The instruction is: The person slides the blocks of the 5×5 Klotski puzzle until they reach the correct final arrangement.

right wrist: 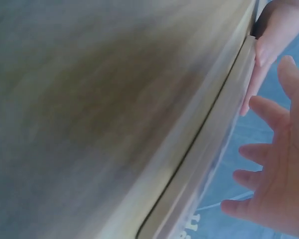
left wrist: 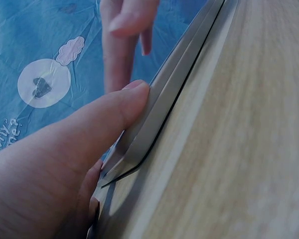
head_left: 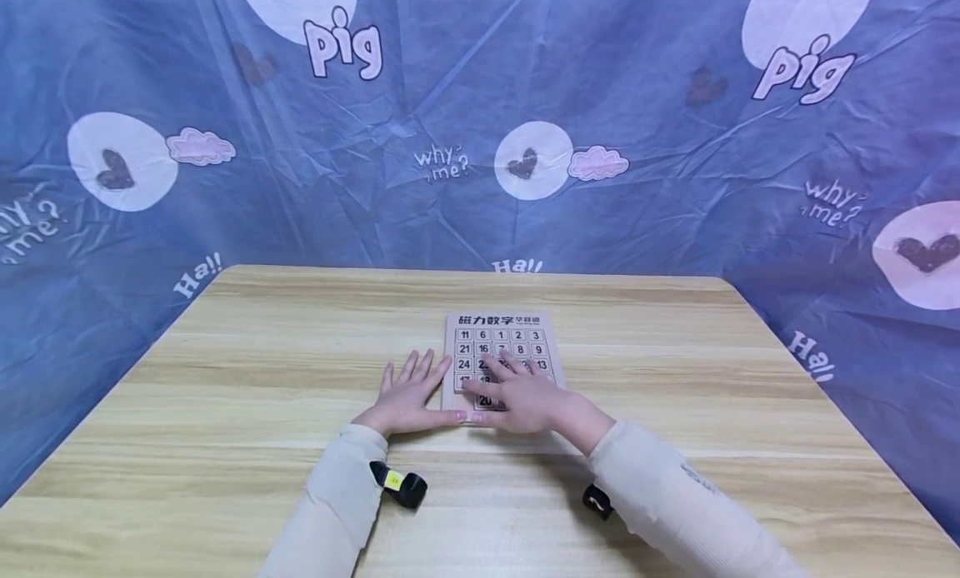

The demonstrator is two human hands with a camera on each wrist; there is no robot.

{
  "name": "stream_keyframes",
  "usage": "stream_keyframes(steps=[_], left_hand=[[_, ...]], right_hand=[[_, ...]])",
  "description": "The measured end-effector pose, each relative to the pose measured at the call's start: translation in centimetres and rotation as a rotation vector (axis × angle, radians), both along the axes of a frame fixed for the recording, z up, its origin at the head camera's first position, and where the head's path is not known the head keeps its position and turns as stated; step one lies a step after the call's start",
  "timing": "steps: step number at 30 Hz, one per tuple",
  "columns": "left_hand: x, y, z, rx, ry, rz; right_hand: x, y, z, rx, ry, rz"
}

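A flat number sliding puzzle (head_left: 449, 345) lies on the table, its numbered tiles in rows under a black printed title. The lower left corner of its grid holds no tile. My left hand (head_left: 405, 405) lies at the puzzle's left side with fingers spread; its thumb (left wrist: 114, 112) rests on the front edge, as the left wrist view shows. Over the lower right tiles, my right hand (head_left: 525, 399) spreads its fingers, the index finger reaching toward tile 17. In the right wrist view the right fingers (right wrist: 254, 154) are loosely bent beside the puzzle's edge. Several tiles are hidden beneath this hand.
The light wood-grain table (head_left: 225, 395) extends around the puzzle on every side. Behind it hangs a blue printed cloth (head_left: 390, 203). Black wrist cameras (head_left: 405, 488) are strapped near both cuffs.
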State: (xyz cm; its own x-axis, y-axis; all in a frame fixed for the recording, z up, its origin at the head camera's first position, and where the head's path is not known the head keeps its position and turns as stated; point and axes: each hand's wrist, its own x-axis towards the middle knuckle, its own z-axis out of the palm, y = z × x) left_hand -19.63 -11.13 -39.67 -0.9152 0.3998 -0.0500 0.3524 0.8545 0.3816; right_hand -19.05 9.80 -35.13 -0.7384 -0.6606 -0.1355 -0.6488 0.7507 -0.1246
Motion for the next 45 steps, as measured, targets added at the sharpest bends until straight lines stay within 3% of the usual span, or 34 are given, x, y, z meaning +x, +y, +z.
stream_keyframes(steps=[9, 21, 32, 45], left_hand=[[0.0, 0.0, -0.1, 0.012, 0.000, 0.002], [-0.1, 0.0, 0.0, 0.009, 0.005, -0.002], [0.0, 0.0, 0.0, 0.017, 0.007, 0.000], [-0.1, -0.1, 0.0, 0.023, 0.012, -0.009]], right_hand=[[0.9, 3.8, 0.7, -0.068, 0.014, -0.027], [2.6, 9.0, 0.0, -0.137, 0.051, -0.074], [2.8, 8.2, -0.4, -0.177, 0.062, -0.043], [2.6, 6.9, -0.4, -0.162, 0.015, -0.025]])
